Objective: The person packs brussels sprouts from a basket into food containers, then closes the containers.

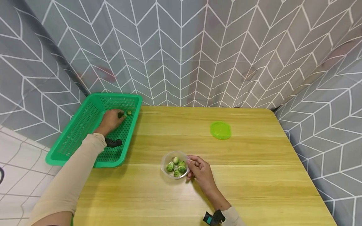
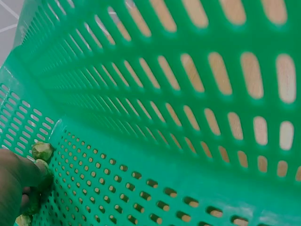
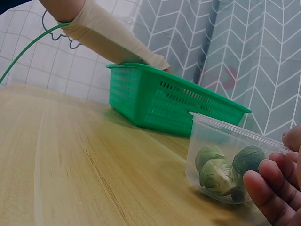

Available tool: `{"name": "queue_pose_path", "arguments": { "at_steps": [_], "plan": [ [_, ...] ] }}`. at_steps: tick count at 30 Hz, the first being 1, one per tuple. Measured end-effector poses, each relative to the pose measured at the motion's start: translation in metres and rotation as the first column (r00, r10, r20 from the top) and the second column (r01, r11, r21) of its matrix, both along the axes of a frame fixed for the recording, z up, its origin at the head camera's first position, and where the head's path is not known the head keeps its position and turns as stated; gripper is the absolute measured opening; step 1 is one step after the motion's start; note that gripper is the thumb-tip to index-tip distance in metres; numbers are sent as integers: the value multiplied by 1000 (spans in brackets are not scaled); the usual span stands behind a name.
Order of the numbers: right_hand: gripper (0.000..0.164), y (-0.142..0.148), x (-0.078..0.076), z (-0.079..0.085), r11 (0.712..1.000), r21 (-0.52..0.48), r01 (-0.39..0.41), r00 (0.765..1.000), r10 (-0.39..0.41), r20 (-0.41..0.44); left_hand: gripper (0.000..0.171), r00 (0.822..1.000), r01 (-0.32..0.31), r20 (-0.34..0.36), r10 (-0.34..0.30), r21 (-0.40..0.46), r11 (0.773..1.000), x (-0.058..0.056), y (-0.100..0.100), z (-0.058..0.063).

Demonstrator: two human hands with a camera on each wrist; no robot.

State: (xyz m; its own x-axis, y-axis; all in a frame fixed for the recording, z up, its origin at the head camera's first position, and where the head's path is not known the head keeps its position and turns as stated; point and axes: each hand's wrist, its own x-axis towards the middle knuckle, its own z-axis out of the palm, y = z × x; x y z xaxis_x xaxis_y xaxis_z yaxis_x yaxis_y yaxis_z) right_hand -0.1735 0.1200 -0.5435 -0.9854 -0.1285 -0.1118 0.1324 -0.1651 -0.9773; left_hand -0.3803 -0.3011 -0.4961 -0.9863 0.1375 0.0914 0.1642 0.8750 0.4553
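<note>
Head view first: left hand [image 1: 111, 121] is down in the green basket [image 1: 129, 135], over at its far right corner, because that's where the loose sprouts [image 1: 129, 112] sit. Right hand [image 1: 201, 172] pinches the tub [image 1: 165, 160] by its right rim, which I'd say steadies it and leaves the mouth uncovered. About five Brussels sprouts [image 1: 169, 167] sit in there. Tub's on the worktop [image 1: 254, 188] right of the basket, so the gap between hands is pretty short. Green lid [image 1: 221, 130] lies off to the far right, out of both hands' way.

Left wrist view: fingers are bent and close together among a few sprouts by the basket wall. Can't tell if one's actually gripped or just touched, since the hand is cut off at the frame edge.

Right wrist view: thumb's up at the rim, fingers down along the tub's side, so it's a light edge hold, probably plenty for something that small. Sprouts show through the clear wall, bunched at the bottom.
</note>
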Motion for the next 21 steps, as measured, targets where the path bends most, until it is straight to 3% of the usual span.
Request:
{"name": "queue_pose_path", "arguments": {
  "at_steps": [12,21],
  "plan": [
    [34,-2,0,1,1000,2,1,1000,-1,6,33,1000,-19,-23,18,-19,1000,-3,-2,-8],
    [32,-1,0,1,1000,2,-3,1000,2,5,33,1000,-17,-21,16,-35,999,-3,0,-7]
  ]
}}
